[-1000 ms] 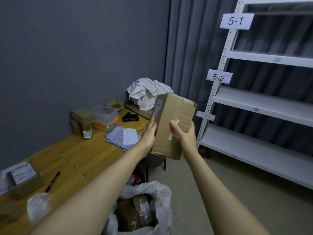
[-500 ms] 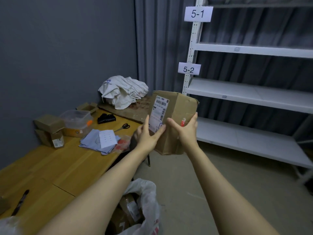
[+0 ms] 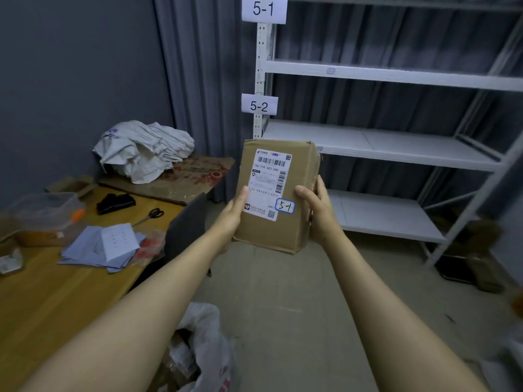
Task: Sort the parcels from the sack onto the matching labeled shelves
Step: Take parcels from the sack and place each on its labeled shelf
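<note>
Fingers of both hands are hidden behind the cardboard parcel (image 3: 300, 176); only the thumbs and the backs of the hands show. Left grip (image 3: 232, 219) is clasped on the parcel's left edge and right grip (image 3: 317, 213) on its right edge, both grasping it. The parcel is held upright at frame centre, off every surface, in front of the white shelving unit (image 3: 390, 76). The small print of its shipping label (image 3: 270, 185) is illegible; the handwritten sticker (image 3: 285, 206) at the label's lower right reads "5-1". The white sack (image 3: 209, 355) is cut off by the bottom edge, and its brown contents are hard to make out. The top edge crops the shelving above the "5-1" tag (image 3: 263, 9); the "5-2" tag (image 3: 259, 105) sits lower on the same post. The shelf boards in view are bare. Open concrete floor (image 3: 283, 292) lies between sack and shelving. At left, the wooden table (image 3: 56, 301) carries loose papers (image 3: 107, 247), scissors (image 3: 150, 216), a clear plastic tub (image 3: 45, 205) and a heap of crumpled white sacks (image 3: 144, 149). Grey wall and a grey curtain (image 3: 198, 80) stand behind.
</note>
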